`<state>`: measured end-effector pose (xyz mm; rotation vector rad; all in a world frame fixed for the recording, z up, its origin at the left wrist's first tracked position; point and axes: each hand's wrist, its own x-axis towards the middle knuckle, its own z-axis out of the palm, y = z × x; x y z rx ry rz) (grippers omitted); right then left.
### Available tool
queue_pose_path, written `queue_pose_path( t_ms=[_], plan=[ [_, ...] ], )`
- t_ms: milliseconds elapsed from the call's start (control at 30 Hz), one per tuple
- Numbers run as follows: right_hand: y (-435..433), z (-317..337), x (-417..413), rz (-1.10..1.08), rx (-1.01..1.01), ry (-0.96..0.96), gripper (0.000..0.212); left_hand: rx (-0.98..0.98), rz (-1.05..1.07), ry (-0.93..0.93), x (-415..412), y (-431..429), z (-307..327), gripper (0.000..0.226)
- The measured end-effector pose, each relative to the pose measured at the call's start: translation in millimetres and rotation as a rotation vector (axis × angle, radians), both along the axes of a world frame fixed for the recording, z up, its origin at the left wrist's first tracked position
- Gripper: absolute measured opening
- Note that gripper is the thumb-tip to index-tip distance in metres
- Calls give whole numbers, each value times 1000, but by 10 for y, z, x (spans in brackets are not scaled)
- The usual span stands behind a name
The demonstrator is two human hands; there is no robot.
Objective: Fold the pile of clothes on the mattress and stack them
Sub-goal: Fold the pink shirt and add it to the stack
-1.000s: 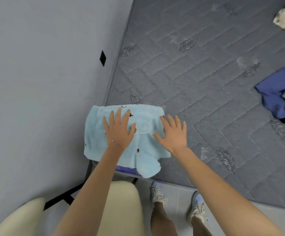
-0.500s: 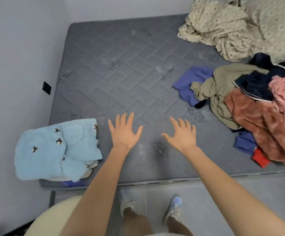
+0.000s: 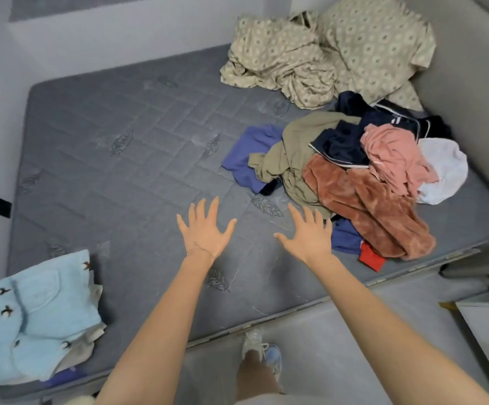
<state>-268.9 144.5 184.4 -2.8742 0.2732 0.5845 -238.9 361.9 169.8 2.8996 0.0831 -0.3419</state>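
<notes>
Centrally, the left hand (image 3: 205, 232) and right hand (image 3: 310, 238) reach palm-down over the grey mattress (image 3: 120, 176), fingers spread straight and holding nothing; contact with it cannot be told. Unfolded clothes (image 3: 319, 159) lie heaped on the mattress's right side, just beyond the right hand. The heap has no single long axis, though its rust fleece (image 3: 366, 211) trails lengthwise toward the near edge. A folded light-blue top (image 3: 32, 317) crowns the stack at the near left corner. Patterned bedding (image 3: 325, 54) lies crumpled far right.

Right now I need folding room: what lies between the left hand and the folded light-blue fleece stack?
Only bare grey quilted mattress, in the head view.
</notes>
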Motion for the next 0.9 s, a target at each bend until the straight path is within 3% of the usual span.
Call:
queue_pose_path(
  t_ms=[233, 533, 900],
  plan=[
    [-541, -17, 375, -127, 12, -38, 80, 15, -123, 40, 627, -545, -33, 70],
    [-1785, -106, 712, -311, 30, -83, 78, -37, -304, 23, 1293, -1920, -43, 69],
    [-3779, -449, 1406, -325, -6, -82, 83, -62, -252, 107, 1958, -3964, -453, 74]
  ],
)
